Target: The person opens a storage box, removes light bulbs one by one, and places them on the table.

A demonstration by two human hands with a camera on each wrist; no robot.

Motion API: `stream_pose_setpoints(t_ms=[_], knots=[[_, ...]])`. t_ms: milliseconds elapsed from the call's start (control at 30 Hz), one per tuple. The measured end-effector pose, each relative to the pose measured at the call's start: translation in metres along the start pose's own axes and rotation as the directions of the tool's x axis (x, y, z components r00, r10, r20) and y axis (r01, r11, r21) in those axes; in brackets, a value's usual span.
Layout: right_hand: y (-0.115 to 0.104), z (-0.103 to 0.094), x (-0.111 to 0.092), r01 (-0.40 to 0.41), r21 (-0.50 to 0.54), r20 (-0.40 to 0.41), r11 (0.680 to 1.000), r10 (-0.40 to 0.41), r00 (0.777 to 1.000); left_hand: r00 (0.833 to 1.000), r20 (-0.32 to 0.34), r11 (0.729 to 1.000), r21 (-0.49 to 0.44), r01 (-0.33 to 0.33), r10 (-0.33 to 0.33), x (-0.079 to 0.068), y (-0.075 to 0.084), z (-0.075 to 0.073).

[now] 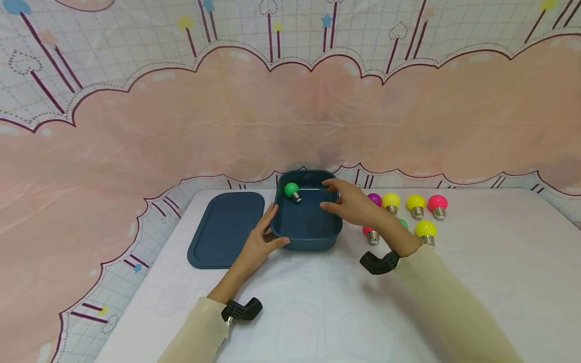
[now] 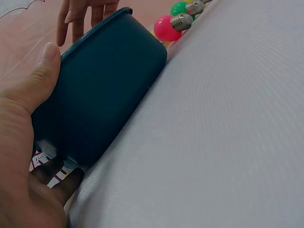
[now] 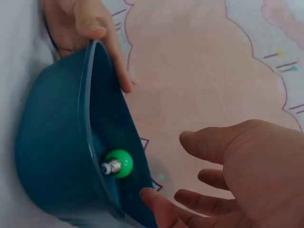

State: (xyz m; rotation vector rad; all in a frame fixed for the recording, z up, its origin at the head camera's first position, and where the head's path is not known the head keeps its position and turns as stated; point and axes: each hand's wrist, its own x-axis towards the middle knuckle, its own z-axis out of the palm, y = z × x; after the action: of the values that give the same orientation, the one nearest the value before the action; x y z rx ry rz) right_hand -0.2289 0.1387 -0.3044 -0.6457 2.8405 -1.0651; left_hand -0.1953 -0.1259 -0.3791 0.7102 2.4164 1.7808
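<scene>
A dark blue plastic box [image 1: 306,244], with its top uncovered, stands on the table. My left hand [image 1: 257,248] holds its near left corner, thumb on the front and fingers along the left side. Inside, toward the far left, lies a green light bulb [image 1: 292,190] with a metal screw base; the right wrist view shows it too. Over the box's right side hovers my right hand [image 1: 353,202], thumb and fingers spread apart with nothing between them. In the right wrist view its fingers [image 3: 204,202] are relaxed.
Flat on the table, left of the box, is a dark blue lid [image 1: 225,229]. Several coloured bulbs lie right of the box, among them a yellow bulb [image 1: 425,229] and a pink bulb [image 1: 438,202]; my right forearm partly covers some. A patterned cloth [image 1: 290,121] hangs behind.
</scene>
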Motion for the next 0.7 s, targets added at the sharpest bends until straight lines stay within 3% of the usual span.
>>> stream_pose_setpoints(t_ms=[433, 700], knots=[[-0.004, 0.016, 0.031, 0.081, 0.009, -0.019, 0.997, -0.080, 0.997, 1.000, 0.005, 1.000, -0.021, -0.005, 0.005, 0.000, 0.001, 0.000], [-0.002, 0.026, 0.046, 0.073, 0.007, -0.004, 0.997, -0.073, 0.997, 1.000, 0.009, 1.000, -0.024, -0.005, 0.005, 0.000, 0.002, -0.001]])
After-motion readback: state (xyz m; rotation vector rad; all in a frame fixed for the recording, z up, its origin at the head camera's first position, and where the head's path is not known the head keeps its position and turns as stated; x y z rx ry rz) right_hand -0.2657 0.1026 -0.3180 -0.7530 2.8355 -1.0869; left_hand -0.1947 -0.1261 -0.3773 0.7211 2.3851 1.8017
